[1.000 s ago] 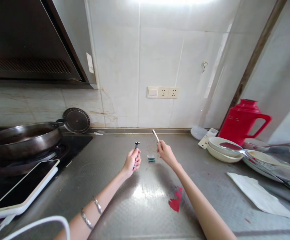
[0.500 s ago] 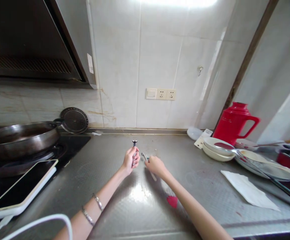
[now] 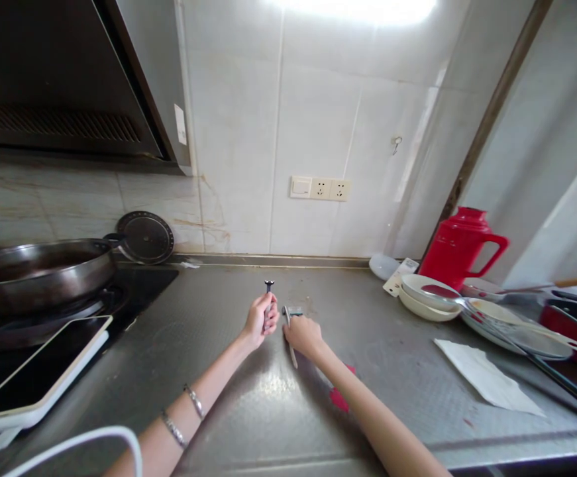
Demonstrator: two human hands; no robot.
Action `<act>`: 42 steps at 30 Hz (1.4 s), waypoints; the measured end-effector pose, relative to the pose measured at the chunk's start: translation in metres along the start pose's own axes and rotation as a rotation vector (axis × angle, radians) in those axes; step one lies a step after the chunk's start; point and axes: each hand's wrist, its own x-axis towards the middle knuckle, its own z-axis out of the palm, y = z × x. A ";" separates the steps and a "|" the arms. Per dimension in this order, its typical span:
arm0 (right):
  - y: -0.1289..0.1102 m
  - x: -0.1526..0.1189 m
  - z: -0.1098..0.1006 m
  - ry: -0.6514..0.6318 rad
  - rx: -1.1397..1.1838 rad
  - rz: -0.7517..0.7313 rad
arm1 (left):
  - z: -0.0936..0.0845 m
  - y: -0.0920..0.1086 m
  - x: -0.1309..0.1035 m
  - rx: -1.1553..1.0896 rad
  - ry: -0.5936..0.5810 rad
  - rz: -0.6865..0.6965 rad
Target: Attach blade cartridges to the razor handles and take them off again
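Note:
In the middle of the head view, my left hand (image 3: 259, 321) is closed round the dark handle of a small razor (image 3: 269, 285), held upright with its T-shaped head above my fist. Just to the right, my right hand (image 3: 304, 335) grips a slim, pale stick-like tool (image 3: 293, 358) with a dark tip at its far end. Its exact kind is unclear. A small clear and greenish piece (image 3: 295, 311) shows just beyond my right fingers; I cannot tell whether I hold it. Both hands are low over the steel counter (image 3: 209, 331). Partly behind my right forearm lies a red scrap (image 3: 338, 399).
On the left, a steel pan (image 3: 44, 268) sits on the black stove, with a phone (image 3: 44, 371) and white cable near it. Toward the right are a red thermos (image 3: 460, 245), stacked bowls (image 3: 430, 305), a plate with utensils, and a white paper napkin (image 3: 487, 374).
My right hand has shifted slightly left and down, and the pale tool has turned more upright. More of the greenish piece and the red scrap shows. My left hand stays nearly still.

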 end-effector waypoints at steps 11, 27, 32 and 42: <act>0.002 0.001 -0.001 -0.054 0.061 0.023 | -0.002 -0.006 0.002 0.029 -0.002 -0.009; 0.094 0.069 -0.019 0.159 0.309 -0.352 | -0.006 -0.012 0.005 0.224 0.017 0.059; 0.089 0.074 -0.005 0.103 0.308 -0.484 | -0.010 -0.017 0.009 0.277 0.057 0.076; 0.083 0.070 0.002 0.112 0.280 -0.563 | -0.018 -0.025 0.016 0.340 0.189 0.134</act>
